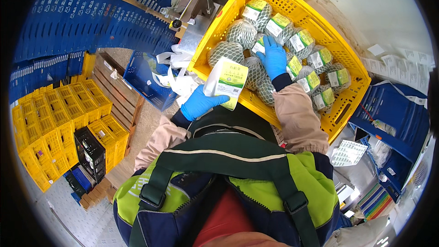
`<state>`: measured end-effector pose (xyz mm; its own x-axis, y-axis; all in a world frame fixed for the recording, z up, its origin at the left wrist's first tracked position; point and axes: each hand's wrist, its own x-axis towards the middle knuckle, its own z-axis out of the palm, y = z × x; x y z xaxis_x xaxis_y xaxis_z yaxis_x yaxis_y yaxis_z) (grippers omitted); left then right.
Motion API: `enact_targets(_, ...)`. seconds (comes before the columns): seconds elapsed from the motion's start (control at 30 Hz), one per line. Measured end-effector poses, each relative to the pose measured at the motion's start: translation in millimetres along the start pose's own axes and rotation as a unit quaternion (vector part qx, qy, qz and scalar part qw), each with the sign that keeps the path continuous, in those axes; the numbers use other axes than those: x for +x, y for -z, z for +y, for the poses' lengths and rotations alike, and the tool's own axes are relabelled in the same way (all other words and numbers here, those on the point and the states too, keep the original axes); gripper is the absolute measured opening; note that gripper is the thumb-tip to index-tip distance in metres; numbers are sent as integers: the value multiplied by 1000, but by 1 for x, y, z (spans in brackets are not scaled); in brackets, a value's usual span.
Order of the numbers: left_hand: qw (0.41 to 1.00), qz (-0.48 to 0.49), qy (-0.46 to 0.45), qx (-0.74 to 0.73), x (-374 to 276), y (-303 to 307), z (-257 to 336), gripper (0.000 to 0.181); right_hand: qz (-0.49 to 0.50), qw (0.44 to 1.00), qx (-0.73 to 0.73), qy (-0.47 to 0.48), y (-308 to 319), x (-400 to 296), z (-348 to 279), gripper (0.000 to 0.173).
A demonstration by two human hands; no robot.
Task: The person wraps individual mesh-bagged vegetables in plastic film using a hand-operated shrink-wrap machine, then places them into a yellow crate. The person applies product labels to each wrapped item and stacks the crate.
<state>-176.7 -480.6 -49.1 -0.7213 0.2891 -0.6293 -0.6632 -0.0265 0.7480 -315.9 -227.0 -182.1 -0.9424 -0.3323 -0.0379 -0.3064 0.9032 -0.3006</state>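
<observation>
My left hand (202, 103), in a blue glove, grips a roll of white and green labels (228, 82) just outside the near left side of a yellow plastic crate (253, 108). Inside the crate lie several round items wrapped in foam netting; many carry a white and green label, while those at the left (226, 52) show none. My right hand (274, 58), also gloved in blue, reaches into the crate, its fingers on a labelled netted item (259, 45). Its palm hides part of the items beneath.
A metal hand-lever device (190, 7) stands beyond the crate's left corner. White strips hang over a blue crate (151, 85). Stacked yellow crates (55, 116) and a wooden pallet (116, 89) are at the left. Blue crates (387, 130) stand at the right.
</observation>
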Motion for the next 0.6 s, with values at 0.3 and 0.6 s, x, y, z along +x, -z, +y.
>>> enact_targets(0.3,999,2,-41,12,9,2,-7,46,-73,994,67,-51,39,19,-13,55)
enact_targets(0.6,965,88,-207,132,-1,3,12,42,-95,776,614,-104,145,-71,-114,15)
